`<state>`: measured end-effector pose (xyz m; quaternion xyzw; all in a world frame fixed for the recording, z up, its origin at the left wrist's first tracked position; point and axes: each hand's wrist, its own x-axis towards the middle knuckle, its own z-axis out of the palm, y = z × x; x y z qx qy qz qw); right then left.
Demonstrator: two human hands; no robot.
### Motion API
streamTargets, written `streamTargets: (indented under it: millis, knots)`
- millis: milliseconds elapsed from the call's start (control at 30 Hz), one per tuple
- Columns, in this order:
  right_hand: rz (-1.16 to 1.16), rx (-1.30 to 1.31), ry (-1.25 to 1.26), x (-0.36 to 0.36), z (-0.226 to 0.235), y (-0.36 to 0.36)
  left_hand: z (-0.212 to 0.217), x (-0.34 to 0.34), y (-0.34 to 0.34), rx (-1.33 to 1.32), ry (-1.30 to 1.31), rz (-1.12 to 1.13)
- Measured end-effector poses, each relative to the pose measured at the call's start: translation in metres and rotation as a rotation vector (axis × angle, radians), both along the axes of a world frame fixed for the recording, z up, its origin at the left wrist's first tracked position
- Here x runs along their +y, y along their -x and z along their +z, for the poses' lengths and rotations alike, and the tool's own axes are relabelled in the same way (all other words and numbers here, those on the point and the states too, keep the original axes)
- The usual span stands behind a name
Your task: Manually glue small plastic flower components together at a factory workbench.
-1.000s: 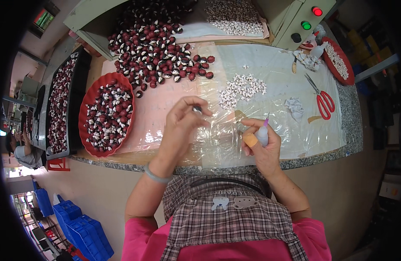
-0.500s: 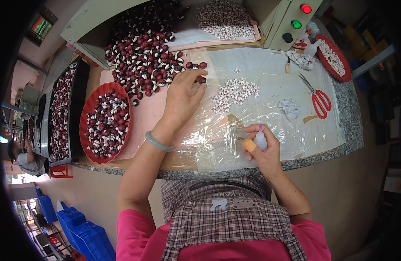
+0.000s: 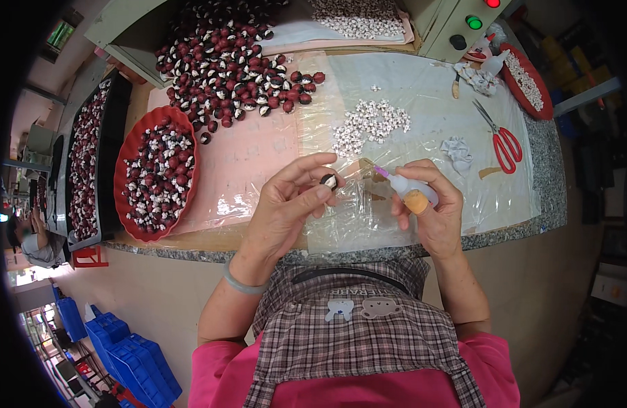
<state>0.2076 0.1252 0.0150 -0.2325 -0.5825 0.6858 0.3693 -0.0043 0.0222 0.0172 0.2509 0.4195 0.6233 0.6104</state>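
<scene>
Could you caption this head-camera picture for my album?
Left hand pinches a small dark bead; right hand aims a small glue bottle at it.

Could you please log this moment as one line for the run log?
left hand: pinching dark red bead | right hand: holding glue bottle | nozzle towards bead

My left hand [image 3: 286,204] is raised in front of me, thumb and fingers [image 3: 313,197] pinched together. My right hand [image 3: 432,204] sits just beside it, fingers curled closed, both forearms reaching up from my body.
</scene>
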Motion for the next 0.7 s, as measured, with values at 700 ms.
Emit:
streamTargets:
  millis: [700]
  knots:
    - [-0.206, -0.157, -0.499, -0.014, 0.025, 0.001, -0.008, -0.007, -0.015, -0.088, -0.018, 0.006]
